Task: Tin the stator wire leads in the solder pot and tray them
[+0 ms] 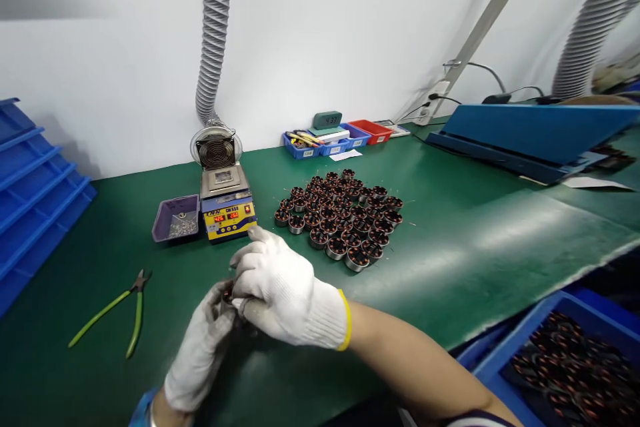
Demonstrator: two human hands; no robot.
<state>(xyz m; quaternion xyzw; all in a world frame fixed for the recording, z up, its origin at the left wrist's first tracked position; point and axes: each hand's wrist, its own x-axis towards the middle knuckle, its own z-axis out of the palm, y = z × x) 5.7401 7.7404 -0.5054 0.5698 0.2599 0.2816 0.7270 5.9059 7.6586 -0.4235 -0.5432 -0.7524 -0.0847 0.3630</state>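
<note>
Green tabletop (450,240) under white wall. Left hand (203,347) and right hand (280,293), gloved, together clasp one stator (229,295) near the solder pot (227,203); stator cluster (343,217) beyond, cutters (117,310) left. Risk: a gloved grip may slip, bending lead wires.

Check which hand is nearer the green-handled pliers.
Left. The left hand sits just right of the green-handled pliers; the right hand is farther right, over the small part both hands hold.
</note>
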